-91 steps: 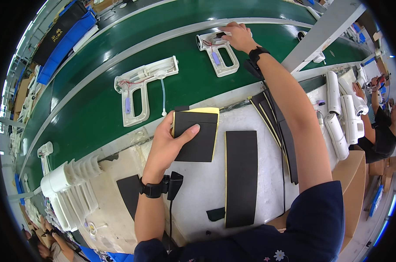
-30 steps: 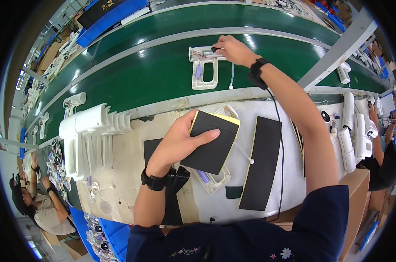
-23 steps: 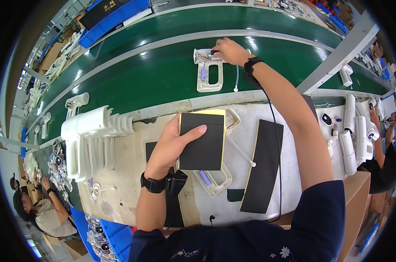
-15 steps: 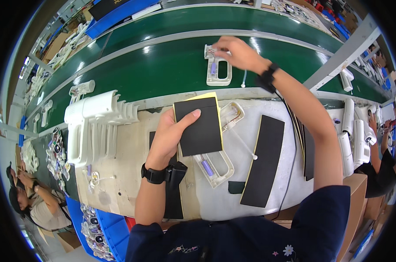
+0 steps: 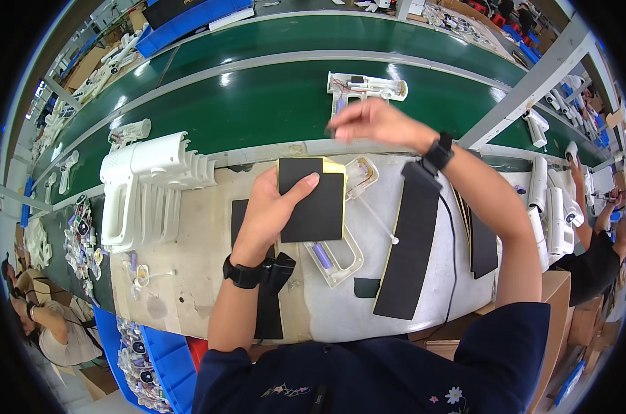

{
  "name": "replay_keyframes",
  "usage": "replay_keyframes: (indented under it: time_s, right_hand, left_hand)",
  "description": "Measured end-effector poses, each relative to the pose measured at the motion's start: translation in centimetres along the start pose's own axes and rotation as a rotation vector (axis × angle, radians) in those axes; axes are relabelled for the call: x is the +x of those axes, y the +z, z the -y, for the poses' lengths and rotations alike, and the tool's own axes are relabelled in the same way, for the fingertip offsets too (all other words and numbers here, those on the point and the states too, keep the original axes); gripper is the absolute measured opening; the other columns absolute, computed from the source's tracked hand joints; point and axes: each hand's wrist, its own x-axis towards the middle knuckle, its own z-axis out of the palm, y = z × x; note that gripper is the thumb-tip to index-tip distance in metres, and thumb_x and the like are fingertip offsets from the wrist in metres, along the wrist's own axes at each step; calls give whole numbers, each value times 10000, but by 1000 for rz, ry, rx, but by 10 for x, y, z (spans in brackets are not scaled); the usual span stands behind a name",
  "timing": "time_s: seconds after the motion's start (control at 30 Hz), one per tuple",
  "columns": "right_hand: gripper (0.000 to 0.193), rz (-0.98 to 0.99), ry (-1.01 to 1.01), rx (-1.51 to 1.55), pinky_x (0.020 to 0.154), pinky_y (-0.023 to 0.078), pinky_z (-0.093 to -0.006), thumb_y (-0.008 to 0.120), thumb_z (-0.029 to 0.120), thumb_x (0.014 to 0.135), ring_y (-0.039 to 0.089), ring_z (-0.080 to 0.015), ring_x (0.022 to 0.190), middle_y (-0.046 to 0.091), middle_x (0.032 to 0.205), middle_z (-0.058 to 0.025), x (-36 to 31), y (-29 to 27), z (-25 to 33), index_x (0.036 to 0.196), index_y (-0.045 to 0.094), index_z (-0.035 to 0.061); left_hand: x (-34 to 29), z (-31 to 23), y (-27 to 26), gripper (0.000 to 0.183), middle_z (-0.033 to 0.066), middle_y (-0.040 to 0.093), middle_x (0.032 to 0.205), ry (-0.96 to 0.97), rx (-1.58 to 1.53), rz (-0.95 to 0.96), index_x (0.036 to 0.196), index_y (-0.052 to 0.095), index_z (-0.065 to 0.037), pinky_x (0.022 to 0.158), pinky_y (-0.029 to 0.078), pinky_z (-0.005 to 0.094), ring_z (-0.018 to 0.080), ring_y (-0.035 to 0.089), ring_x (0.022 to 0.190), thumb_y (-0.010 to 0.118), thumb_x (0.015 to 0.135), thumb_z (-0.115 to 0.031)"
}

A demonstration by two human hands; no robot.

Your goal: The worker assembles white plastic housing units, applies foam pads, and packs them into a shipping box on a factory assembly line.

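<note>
Head view, looking down: a stack (image 5: 313, 217) of flat black sheets with yellow edges is held up over the table (image 5: 202, 269), just in front of the wearer. The left hand (image 5: 270, 210) grips it by its left side, thumb pressed flat on the top face; the other fingers are hidden beneath, so their spread cannot be told.

The sheets look like thin foam with paper backing: probably light, soft and bendable, not fragile, though they could dent or crease under a hard squeeze. The layers sit unevenly and may slide over one another, so a broad hold, thumb above and fingers below, should suit; a single sheet would best be lifted by a free edge or corner.

Behind the stack, partly covered, an open white shell (image 5: 354, 261) lies on the table with a purple cell (image 5: 322, 255) in its handle. To the right is a long black strip (image 5: 409, 252).

Farther out, the right hand (image 5: 371, 124) hangs in front of another white shell (image 5: 382, 86) on the green belt (image 5: 257, 103). Its fingers are bent and blurred; a dark bit (image 5: 331, 131) shows at their tips, but whether they pinch it cannot be told.
</note>
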Motion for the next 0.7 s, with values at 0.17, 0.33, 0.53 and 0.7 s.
replay_keyframes:
  time_s: [0.17, 0.33, 0.53, 0.7]
  right_hand:
    - [259, -265, -173, -516, 827, 522, -325, 741, 100, 824, 666, -207, 892, 696, 991, -104, 29, -62, -40, 1069, 701, 26]
    - [254, -144, -306, -914, 858, 485, -407, 668, 5, 813, 578, -348, 964, 617, 1030, -144, 43, -65, -61, 1063, 685, 47]
    - [272, -109, -319, -1038, 918, 483, -387, 621, -71, 803, 557, -325, 1078, 626, 1091, -119, 44, -73, -81, 1039, 683, 50]
    - [319, -89, -350, -1050, 909, 493, -386, 598, -99, 798, 562, -313, 1066, 614, 1121, -100, 36, -71, -87, 1058, 684, 64]
  left_hand:
    - [-6, 7, -12, 302, 89, 682, 1011, -125, -150, 27, 1120, 615, 34, 749, 541, 266, 133, 659, 851, 679, 910, -172]
    - [-30, 4, -15, 324, 93, 679, 1030, -184, -166, -84, 1137, 600, 36, 765, 542, 268, 137, 658, 866, 686, 908, -176]
    - [-59, -5, -21, 288, 76, 684, 1003, -199, -186, -147, 1122, 605, 22, 754, 541, 255, 114, 657, 853, 686, 911, -156]
    - [-70, 6, -30, 260, 77, 689, 993, -197, -245, -173, 1110, 612, 25, 753, 543, 254, 121, 662, 844, 677, 910, -128]
